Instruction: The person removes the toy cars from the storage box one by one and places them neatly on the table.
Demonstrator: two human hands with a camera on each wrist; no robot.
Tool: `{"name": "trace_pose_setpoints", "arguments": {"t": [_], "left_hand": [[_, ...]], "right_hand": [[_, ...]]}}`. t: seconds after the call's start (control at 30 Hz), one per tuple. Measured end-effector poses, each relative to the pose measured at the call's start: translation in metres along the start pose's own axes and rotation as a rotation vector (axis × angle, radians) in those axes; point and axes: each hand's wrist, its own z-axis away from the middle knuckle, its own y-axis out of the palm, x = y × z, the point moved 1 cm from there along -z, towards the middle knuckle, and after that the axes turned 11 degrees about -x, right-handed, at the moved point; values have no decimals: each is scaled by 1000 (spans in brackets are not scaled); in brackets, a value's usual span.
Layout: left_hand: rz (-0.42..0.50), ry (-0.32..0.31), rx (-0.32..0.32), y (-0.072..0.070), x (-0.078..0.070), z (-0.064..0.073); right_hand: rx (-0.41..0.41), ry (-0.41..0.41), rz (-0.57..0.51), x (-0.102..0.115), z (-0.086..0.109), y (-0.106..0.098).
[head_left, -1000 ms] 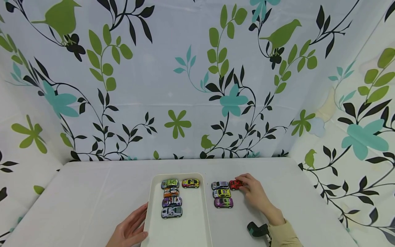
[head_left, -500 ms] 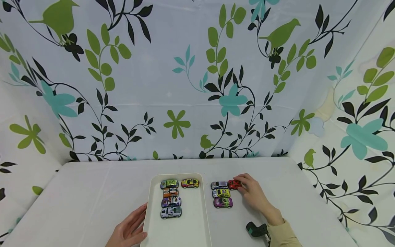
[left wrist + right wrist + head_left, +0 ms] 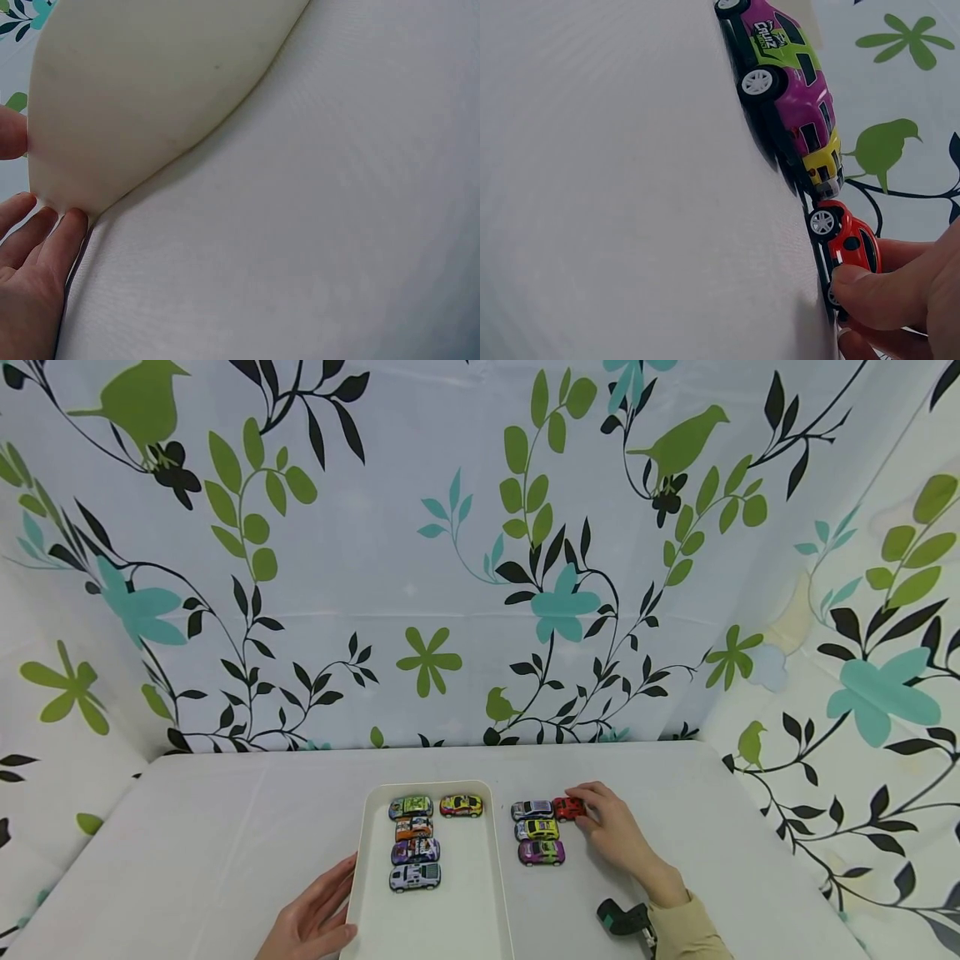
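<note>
The right hand (image 3: pixel 617 837) pinches the red toy car (image 3: pixel 566 808), unmoved this past second at three o'clock from the silver toy car (image 3: pixel 532 811), leaving the layout unaltered, while the left hand (image 3: pixel 311 910), fingers extended, touches the white tray (image 3: pixel 468 906).

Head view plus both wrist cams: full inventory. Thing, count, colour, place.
table: 1, white, across the lower head view
printed cloth: count unclear, pale with green, teal, black print, behind and beside table
tray: 1, off-white, on table
green car: 1, tray, far left
orange car: 1, tray, below green
purple-and-white car: 1, tray, below orange
silver car: 1, tray, nearest in column
yellow-and-red car: 1, tray, far right
grey car: 1, right of tray, far
yellow car: 1, below grey
purple-and-green car: 1, below yellow
red car: 1, right of grey
device: 1, black, near right
sleeve: 1, tan, right arm
left hand: 1, touching tray's left side
right hand: 1, pinching red car
</note>
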Motion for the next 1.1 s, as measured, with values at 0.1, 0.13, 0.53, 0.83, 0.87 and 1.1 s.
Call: {"name": "trace_pose_setpoints", "arguments": {"t": [0.1, 0.13, 0.53, 0.83, 0.87, 1.1], "left_hand": [[0, -10, -8, -1, 0, 1], [1, -15, -12, -1, 0, 1], [27, -8, 42, 0, -6, 1], [46, -6, 55, 1, -8, 2], [49, -9, 53, 2, -8, 2], [39, -7, 43, 2, -6, 2]], "right_hand": [[0, -15, 1, 2, 0, -2], [-3, -19, -1, 2, -1, -3], [-51, -145, 10, 34, -4, -15], [17, -264, -28, 84, -15, -2], [24, -279, -30, 89, -16, 0], [98, -362, -44, 115, -23, 13]]}}
